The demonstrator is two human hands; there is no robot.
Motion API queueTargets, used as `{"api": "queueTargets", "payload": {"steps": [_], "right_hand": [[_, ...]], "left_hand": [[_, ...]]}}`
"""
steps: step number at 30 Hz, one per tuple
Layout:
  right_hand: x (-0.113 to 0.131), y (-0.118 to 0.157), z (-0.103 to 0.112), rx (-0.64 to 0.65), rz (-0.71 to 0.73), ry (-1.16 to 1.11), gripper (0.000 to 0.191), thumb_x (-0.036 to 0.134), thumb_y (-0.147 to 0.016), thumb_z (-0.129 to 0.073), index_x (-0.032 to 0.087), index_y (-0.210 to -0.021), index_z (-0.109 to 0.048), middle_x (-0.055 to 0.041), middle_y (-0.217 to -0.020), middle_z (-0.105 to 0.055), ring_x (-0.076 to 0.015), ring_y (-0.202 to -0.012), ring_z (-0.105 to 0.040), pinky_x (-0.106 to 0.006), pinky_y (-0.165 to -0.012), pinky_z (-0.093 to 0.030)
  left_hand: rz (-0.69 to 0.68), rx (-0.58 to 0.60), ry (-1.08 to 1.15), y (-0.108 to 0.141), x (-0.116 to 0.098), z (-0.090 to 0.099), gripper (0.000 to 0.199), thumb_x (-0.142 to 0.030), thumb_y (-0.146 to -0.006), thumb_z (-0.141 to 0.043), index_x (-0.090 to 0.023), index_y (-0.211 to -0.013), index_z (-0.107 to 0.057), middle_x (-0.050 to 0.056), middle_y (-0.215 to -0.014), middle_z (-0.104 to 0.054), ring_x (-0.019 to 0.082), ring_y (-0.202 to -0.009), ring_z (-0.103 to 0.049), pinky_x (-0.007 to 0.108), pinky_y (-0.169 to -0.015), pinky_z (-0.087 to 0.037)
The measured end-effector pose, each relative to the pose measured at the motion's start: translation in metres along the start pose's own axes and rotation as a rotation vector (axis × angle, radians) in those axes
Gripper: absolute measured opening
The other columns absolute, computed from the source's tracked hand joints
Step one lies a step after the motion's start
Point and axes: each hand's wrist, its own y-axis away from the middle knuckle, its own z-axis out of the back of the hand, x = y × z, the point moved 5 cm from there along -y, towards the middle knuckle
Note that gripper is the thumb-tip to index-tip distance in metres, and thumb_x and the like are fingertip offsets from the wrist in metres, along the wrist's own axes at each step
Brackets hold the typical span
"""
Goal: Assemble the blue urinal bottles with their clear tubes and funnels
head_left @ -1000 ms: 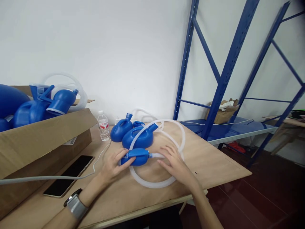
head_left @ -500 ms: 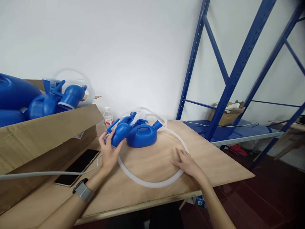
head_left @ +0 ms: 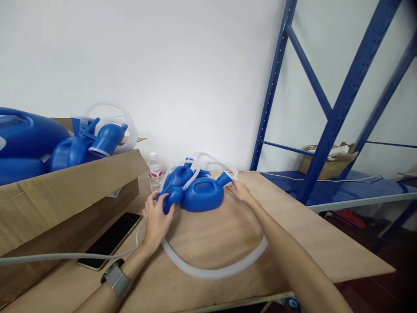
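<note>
My left hand [head_left: 158,217] is wrapped round a small blue cup-shaped part [head_left: 173,198], which has a thin white tube at its neck. My right hand [head_left: 239,190] is at the mouth of a blue jug [head_left: 203,195], near the white hose; its fingertips are partly hidden, so I cannot tell what they grip. The jug lies on the wooden table [head_left: 293,230]. Another blue container [head_left: 181,175] lies behind the cup-shaped part. A thick translucent hose [head_left: 211,273] curves across the table in front of both hands.
An open cardboard box [head_left: 74,187] of blue containers stands at the left. Beside it lie a phone [head_left: 110,239] and a white cable [head_left: 61,256]. A water bottle [head_left: 155,171] stands near the wall. Blue shelving [head_left: 342,108] rises at the right.
My right hand has moved away from the hose's right side, forward to the jug's mouth. My left hand still holds the blue part, now lower and turned. The view has shifted left.
</note>
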Motion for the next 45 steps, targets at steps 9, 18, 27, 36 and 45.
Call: {"api": "queueTargets", "payload": {"steps": [9,18,27,36,45], "right_hand": [[-0.045,-0.002,0.054,-0.454,-0.142,-0.238,0.059,0.042,-0.1,-0.018,0.005,-0.141,-0.04,-0.0249,-0.117,-0.068,-0.0269,-0.093,-0.07,-0.042,-0.086,-0.055],[-0.02,0.019,0.09,-0.296,0.173,-0.056,0.045,0.043,-0.098,-0.034,0.02,-0.126,-0.062,-0.0138,-0.115,-0.074,-0.0291,-0.1,-0.069,-0.043,-0.091,-0.051],[-0.017,0.004,0.128,-0.22,0.104,0.229,0.042,0.048,-0.099,-0.045,0.026,-0.122,-0.073,-0.0097,-0.125,-0.074,-0.0324,-0.114,-0.067,-0.043,-0.094,-0.051],[0.014,-0.015,0.094,0.032,0.217,0.298,0.042,0.039,-0.103,-0.035,0.026,-0.125,-0.069,-0.0106,-0.13,-0.07,-0.0319,-0.126,-0.059,-0.06,-0.116,-0.027],[0.053,-0.035,0.072,0.058,0.129,0.383,0.048,0.037,-0.105,-0.024,0.024,-0.107,-0.07,-0.0108,-0.121,-0.072,-0.033,-0.122,-0.06,-0.071,-0.112,-0.022]], "left_hand": [[0.013,0.093,-0.116,0.001,-0.002,-0.008,0.049,-0.033,-0.093,-0.057,-0.021,-0.14,-0.051,0.019,-0.143,-0.044,0.04,-0.13,-0.049,0.06,-0.101,-0.047],[0.004,0.106,-0.143,0.003,-0.002,-0.013,0.058,-0.035,-0.091,-0.059,-0.021,-0.145,-0.044,0.02,-0.145,-0.04,0.042,-0.132,-0.047,0.06,-0.1,-0.047],[-0.006,0.139,-0.187,0.004,-0.002,-0.014,0.059,-0.035,-0.091,-0.058,-0.017,-0.145,-0.043,0.022,-0.147,-0.04,0.042,-0.132,-0.048,0.058,-0.1,-0.048],[0.005,0.158,-0.191,0.004,-0.005,-0.015,0.06,-0.035,-0.091,-0.058,-0.016,-0.145,-0.043,0.022,-0.148,-0.039,0.041,-0.133,-0.047,0.057,-0.104,-0.046],[-0.026,0.129,-0.138,0.004,-0.008,-0.015,0.059,-0.031,-0.09,-0.059,-0.015,-0.144,-0.044,0.02,-0.147,-0.039,0.039,-0.133,-0.047,0.055,-0.108,-0.045]]}}
